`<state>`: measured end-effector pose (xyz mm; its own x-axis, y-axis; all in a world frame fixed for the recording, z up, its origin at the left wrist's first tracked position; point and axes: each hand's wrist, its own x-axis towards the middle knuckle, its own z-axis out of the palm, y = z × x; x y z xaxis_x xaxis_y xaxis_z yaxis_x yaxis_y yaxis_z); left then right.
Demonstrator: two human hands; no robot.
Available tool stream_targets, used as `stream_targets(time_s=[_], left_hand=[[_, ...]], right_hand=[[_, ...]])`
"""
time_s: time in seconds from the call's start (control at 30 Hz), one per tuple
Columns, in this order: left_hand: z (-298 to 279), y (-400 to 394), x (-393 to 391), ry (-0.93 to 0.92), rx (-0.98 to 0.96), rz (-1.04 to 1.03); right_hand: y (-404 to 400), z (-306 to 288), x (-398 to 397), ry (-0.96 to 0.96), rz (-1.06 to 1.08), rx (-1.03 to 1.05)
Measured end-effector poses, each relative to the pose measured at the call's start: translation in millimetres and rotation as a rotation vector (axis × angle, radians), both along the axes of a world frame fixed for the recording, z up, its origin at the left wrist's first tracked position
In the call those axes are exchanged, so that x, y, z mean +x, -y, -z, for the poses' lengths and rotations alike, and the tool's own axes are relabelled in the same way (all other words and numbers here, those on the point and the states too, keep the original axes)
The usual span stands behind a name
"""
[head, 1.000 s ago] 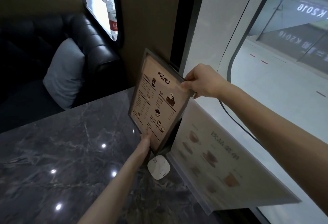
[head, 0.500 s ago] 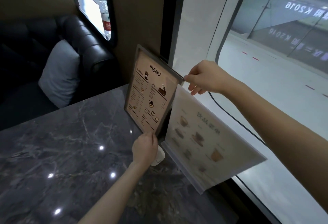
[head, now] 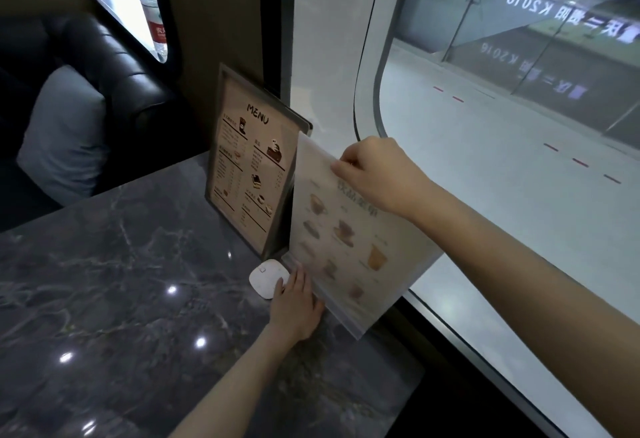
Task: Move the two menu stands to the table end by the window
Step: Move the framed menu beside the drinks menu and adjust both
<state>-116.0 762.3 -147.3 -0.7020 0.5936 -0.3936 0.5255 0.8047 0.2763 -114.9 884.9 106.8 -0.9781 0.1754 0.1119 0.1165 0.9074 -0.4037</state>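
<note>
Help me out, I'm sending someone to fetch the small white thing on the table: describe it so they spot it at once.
Start at the dark marble table and go to its end by the big window, where two menu stands stand. The white puck lies flat at the foot of the dark-framed MENU stand, beside the left hand. It alone is small, rounded and flat; its neighbours are tall printed sheets.

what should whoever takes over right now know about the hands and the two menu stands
Right hand: pinching the top edge of the pale drinks menu stand.
Left hand: at that stand's lower edge, beside the white puck; grip unclear.
Brown MENU stand: upright on the marble table at the window end, untouched.
Done: brown stand placed.
Left: settle the pale stand beside it, release.
</note>
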Motion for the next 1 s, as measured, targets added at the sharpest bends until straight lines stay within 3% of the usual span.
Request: stream_targets(time_s=[0.47,1.0], left_hand=[[-9.6,19.4,-0.9,-0.065,-0.004,0.017],[-5.4,37.6,-5.3,0.024,-0.03,0.01]], right_hand=[[-6.8,-9.8,1.4,-0.163,0.067,0.018],[-4.3,5.1,-16.4,-0.133,0.118,-0.07]])
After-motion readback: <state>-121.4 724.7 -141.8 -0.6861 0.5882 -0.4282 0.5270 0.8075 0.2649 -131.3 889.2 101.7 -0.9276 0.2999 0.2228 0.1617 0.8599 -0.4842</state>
